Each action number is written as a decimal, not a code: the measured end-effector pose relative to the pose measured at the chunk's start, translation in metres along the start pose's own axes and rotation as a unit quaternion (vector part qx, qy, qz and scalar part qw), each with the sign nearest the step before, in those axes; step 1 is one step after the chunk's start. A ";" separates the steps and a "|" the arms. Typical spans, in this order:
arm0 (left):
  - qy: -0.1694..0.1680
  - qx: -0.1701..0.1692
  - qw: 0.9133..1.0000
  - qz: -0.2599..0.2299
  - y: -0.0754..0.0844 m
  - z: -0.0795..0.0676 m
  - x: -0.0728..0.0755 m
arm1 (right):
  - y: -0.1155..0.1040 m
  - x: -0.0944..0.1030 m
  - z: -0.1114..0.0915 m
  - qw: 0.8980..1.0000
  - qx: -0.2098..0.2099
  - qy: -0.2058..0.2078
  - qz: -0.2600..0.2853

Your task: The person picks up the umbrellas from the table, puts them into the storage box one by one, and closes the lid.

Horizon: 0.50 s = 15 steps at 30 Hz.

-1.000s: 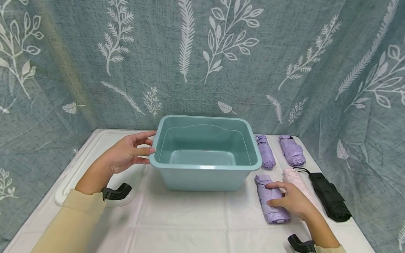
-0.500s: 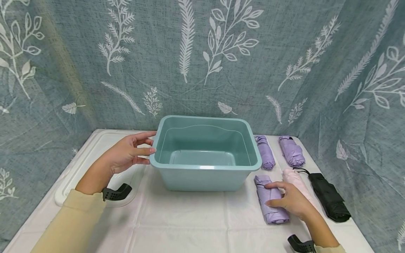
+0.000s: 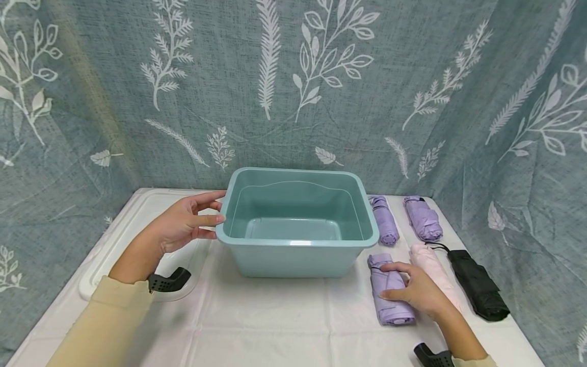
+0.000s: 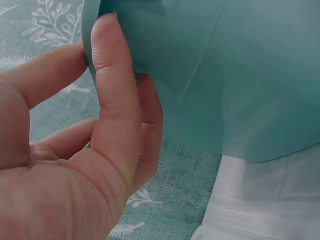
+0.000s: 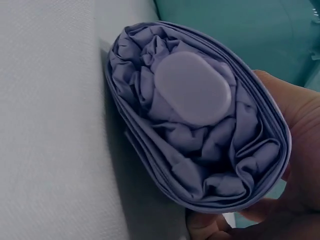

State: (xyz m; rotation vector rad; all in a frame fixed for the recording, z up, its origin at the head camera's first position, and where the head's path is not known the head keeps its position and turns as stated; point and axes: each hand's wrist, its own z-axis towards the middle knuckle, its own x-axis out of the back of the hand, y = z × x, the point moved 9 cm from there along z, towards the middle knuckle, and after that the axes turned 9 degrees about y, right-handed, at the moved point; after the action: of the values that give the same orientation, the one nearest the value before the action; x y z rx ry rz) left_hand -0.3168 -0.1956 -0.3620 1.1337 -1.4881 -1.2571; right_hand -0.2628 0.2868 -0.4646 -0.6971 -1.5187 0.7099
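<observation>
A teal plastic storage bin [image 3: 293, 260] stands upright mid-table, its inside bare. At its left end my left hand [image 3: 183, 221] pinches the rim; in the left wrist view the thumb [image 4: 112, 75] lies along the outer wall, with other fingers partly hidden behind. My right hand [image 3: 419, 290] grips a folded purple umbrella [image 3: 387, 300] right of the bin's front, thumb on the near side and fingers across the top. The right wrist view shows the umbrella's rolled end with its oval cap [image 5: 192, 87], close to the white cloth; the hand is partly hidden behind.
Two more folded purple umbrellas [image 3: 384, 221] [image 3: 423, 219] lie at the back right. A pale pink umbrella [image 3: 433, 265] and a black one [image 3: 479, 288] are right of my right hand. A white lid [image 3: 151, 204] lies on the left; a patterned curtain surrounds the table.
My right hand and the purple umbrella under it have shifted slightly to the left. The left hand and the bin stay essentially where they were.
</observation>
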 end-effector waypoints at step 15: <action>0.002 0.006 1.000 -0.010 -0.002 0.002 0.001 | -0.015 0.001 -0.002 0.997 0.072 0.037 -0.018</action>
State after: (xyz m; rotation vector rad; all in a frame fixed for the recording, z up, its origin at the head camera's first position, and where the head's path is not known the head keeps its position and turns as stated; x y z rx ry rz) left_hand -0.3182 -0.1963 -0.3645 1.1615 -1.4873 -1.2606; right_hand -0.2613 0.2787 -0.4524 -0.5800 -1.3941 0.7491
